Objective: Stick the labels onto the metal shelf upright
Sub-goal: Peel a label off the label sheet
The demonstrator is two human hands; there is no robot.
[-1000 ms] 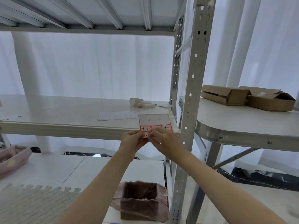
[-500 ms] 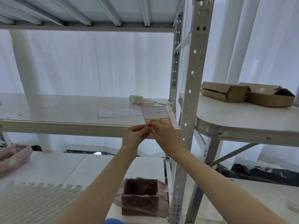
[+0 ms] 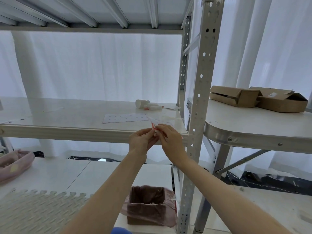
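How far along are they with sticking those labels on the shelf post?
Done: a backing sheet on the shelf looks stripped of labels, yet no label shows on the upright. In hand: the left hand and right hand both pinch a label sheet, seemingly peeling one off. Left: pressing it onto the upright.

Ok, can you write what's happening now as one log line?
step: likely peeling a label | left hand: pinches label sheet | right hand: pinches same sheet | upright: no label visible

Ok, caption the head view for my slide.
Left hand and right hand pinch a label sheet beside the metal shelf upright.
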